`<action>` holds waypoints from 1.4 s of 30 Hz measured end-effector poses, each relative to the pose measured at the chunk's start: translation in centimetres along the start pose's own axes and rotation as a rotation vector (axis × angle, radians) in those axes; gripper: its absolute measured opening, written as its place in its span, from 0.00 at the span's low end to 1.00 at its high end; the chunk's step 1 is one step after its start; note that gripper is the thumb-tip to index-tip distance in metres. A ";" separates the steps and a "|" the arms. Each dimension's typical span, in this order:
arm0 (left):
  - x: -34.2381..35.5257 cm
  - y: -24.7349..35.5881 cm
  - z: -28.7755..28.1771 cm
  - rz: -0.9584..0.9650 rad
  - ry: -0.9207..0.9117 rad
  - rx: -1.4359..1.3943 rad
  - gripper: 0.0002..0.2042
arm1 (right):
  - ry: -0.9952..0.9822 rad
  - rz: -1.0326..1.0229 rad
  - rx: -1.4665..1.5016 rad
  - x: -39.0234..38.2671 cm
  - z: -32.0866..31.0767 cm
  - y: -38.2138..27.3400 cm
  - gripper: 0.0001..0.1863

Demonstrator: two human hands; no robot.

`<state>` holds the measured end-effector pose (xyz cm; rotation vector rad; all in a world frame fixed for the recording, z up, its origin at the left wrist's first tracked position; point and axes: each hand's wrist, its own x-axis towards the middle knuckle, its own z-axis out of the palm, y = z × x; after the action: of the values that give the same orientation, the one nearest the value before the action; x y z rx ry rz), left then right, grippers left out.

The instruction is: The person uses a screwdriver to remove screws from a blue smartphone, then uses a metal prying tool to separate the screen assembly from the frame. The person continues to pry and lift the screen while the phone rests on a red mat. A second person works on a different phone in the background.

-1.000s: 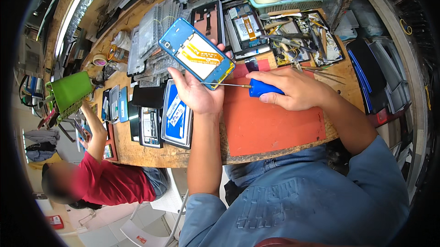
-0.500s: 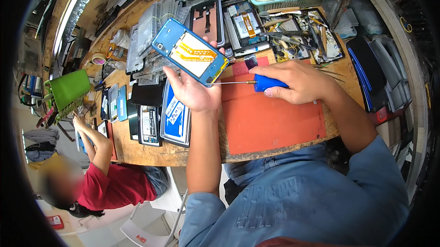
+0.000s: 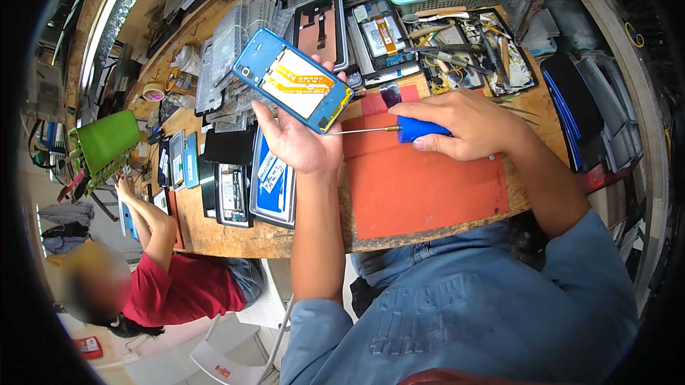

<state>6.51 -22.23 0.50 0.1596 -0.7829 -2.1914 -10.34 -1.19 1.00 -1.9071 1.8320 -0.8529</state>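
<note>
My left hand (image 3: 303, 139) holds a blue phone frame (image 3: 257, 60) tilted above the bench, with the fingers behind it and the thumb beside its lower edge. A white panel with yellow flex ribbons shows in the frame's middle. My right hand (image 3: 467, 124) grips the blue handle of a screwdriver (image 3: 421, 129). Its thin shaft points left, and the tip ends by the frame's lower corner near my left palm; whether it touches cannot be made out. Under both hands lies an orange-red work mat (image 3: 428, 192).
Opened phones (image 3: 232, 192) and a blue-lidded case (image 3: 275, 185) lie left of my forearm. Behind are bubble-wrap sleeves (image 3: 246, 17), an opened tablet (image 3: 382, 35), a tray of tools (image 3: 471, 57) and a green basket (image 3: 457, 3). A person in a red shirt (image 3: 185, 289) sits at the left.
The phone frame has shifted very slightly left in my left hand. The screwdriver stays at nearly the same place. The co-worker's hands have moved a little.
</note>
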 end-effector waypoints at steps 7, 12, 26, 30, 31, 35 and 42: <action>0.1 0.0 -1.3 0.040 -0.218 -0.033 0.36 | 0.183 0.055 -0.146 -0.7 -2.2 1.5 0.31; -0.1 -0.4 -0.6 -0.026 -0.162 0.117 0.30 | 0.418 0.135 -0.166 -1.1 -3.5 2.2 0.28; -17.7 -1.0 3.4 -0.352 0.187 0.503 0.27 | 0.650 0.125 -0.291 -0.6 -3.3 3.1 0.19; -19.5 -3.9 2.3 -0.438 0.105 0.658 0.21 | 0.629 0.038 -0.304 -0.5 -2.7 2.0 0.19; -19.6 -3.9 2.7 -0.430 0.157 0.734 0.19 | 0.583 0.042 -0.302 -0.3 -2.3 1.9 0.23; -20.2 -0.5 4.6 -0.535 0.204 1.388 0.14 | 0.557 0.071 -0.280 -0.4 -2.0 2.8 0.26; -21.0 6.2 1.4 0.584 0.139 1.867 0.05 | 0.164 0.058 -0.078 -0.1 -0.8 -1.6 0.29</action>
<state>24.27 -9.57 2.45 0.8112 -2.1416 -0.3430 -9.63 -0.85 2.65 -1.8690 2.0342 -0.9571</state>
